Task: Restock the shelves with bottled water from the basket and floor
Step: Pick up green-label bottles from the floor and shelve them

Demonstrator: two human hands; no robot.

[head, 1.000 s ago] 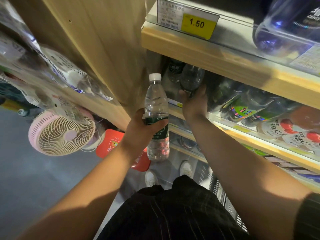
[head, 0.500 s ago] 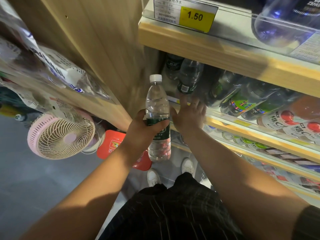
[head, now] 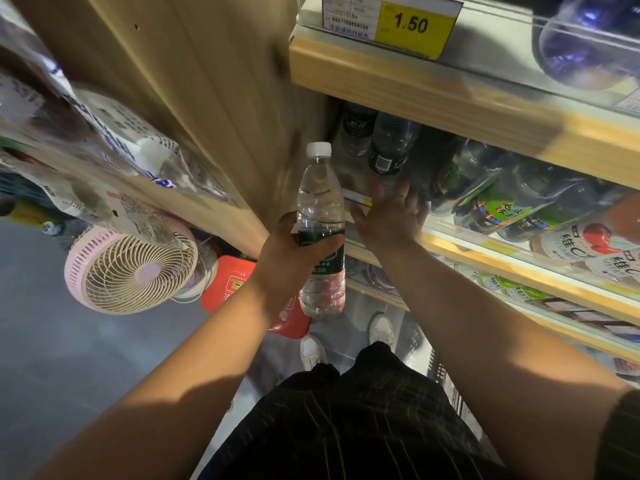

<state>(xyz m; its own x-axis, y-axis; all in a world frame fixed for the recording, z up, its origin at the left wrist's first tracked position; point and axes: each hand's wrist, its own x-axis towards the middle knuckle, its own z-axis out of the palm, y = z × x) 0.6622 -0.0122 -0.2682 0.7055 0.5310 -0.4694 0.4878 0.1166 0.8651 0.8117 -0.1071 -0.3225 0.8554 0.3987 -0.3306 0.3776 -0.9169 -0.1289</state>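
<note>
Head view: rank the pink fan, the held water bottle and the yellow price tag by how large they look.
1. pink fan
2. water bottle held in the left hand
3. yellow price tag
Nearness differs, so true sizes stay unsure.

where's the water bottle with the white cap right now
In the head view it sits centre frame, upright in the left hand, which grips the water bottle around its dark green label, in front of the shelf edge and just left of the open right hand.
</note>
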